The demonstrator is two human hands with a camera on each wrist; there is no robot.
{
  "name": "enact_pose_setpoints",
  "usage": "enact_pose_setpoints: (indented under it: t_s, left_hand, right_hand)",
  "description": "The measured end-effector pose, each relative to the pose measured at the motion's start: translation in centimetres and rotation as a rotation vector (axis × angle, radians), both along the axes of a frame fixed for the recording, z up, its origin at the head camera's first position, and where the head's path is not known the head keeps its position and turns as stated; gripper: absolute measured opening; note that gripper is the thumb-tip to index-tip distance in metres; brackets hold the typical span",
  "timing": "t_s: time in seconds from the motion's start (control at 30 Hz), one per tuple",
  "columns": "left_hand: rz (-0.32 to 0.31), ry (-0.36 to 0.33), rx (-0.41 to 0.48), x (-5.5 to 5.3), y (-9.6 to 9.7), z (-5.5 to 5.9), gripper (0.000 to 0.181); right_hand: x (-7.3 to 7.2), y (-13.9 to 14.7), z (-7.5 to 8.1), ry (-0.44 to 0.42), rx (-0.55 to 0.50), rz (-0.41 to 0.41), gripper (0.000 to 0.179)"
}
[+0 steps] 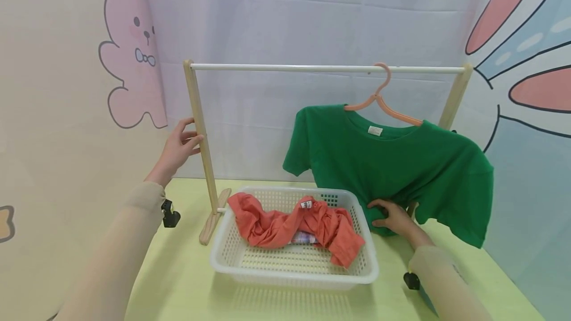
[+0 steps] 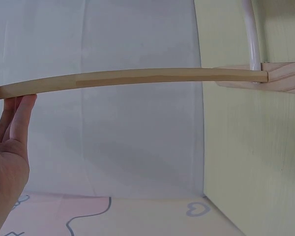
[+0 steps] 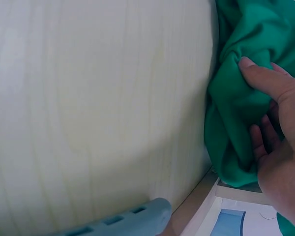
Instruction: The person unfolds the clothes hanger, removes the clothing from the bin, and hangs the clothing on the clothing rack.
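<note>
A green T-shirt (image 1: 357, 152) hangs on an orange-pink hanger (image 1: 397, 114), whose hook sits over the white rail (image 1: 276, 68) of a clothes rack. My right hand (image 1: 394, 217) holds the lower part of the shirt. In the right wrist view, the thumb presses a bunched fold of green cloth (image 3: 228, 128), with the other fingers partly hidden behind it. Off to the left, my left hand (image 1: 176, 147) holds the rack's wooden side post (image 1: 196, 100) partway up. The left wrist view shows fingertips against one side of that post (image 2: 137, 76) and another digit at its opposite side.
A white plastic basket (image 1: 294, 276) stands on the pale yellow table (image 1: 169, 281), between the arms. In it lies a crumpled coral garment (image 1: 272, 227) with a white label. A light blue plastic object (image 3: 142, 216) lies by the right forearm. A light curtain (image 1: 250, 24) hangs behind the rack.
</note>
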State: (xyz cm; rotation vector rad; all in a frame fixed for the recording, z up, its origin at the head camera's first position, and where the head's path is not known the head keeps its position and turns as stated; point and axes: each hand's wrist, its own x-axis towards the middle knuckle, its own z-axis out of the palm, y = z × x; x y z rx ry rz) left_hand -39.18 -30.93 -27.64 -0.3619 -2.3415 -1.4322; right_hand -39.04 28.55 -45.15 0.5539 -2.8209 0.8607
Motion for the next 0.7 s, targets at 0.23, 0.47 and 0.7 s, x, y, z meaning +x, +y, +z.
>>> enact_pose_setpoints:
  t_s: [0.23,0.47,0.7]
  left_hand:
    - [-0.009,0.005,0.007,0.01,-0.03,-0.03,0.059]
    - [-0.013,-0.002,0.005,0.09,0.06,0.06,0.06]
    - [-0.025,0.003,0.013,-0.17,-0.16,0.05,0.06]
  right_hand:
    - [0.24,-0.26,0.16,-0.036,0.014,-0.012,0.043]
    - [0.44,-0.25,0.23,-0.066,0.005,-0.015,0.043]
    - [0.66,-0.26,0.21,-0.061,-0.011,-0.006,0.043]
